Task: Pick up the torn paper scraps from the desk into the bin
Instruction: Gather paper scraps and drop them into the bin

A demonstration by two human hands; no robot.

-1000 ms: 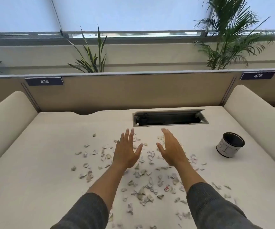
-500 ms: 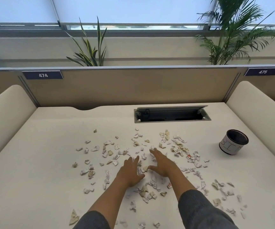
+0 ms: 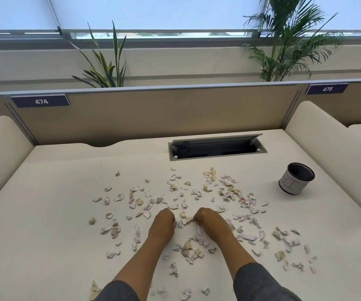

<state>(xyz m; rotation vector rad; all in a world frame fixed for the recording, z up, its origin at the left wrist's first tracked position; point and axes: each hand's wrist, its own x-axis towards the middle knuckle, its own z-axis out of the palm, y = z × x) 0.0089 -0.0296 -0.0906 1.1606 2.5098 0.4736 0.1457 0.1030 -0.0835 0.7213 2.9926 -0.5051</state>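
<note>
Clutching paper scraps (image 3: 187, 221), both hands, L hand (image 3: 162, 222) & R hand (image 3: 211, 223); bin (image 3: 297, 178) sits far right, R nearer.

Beige divider (image 3: 153, 114), numbered 474; two plants (image 3: 103, 68) behind, bright window (image 3: 175, 11)

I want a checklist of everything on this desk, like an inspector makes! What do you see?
Surface: cream desk, littered across the middle and near side.
Job's things: torn paper scraps scattered widely; black bin upright at the far right, apart from the scraps, opening dark, contents not visible.
Clutter: nothing seen beyond the scraps.
Grippers: left hand and right hand both curled on the desk, side by side; right hand pinches scraps, left hand's hold is hidden.
Cables: nothing seen; open cable hatch in the desk.
Surroundings: divider panel with labels 474 and 475, two plants behind.
</note>
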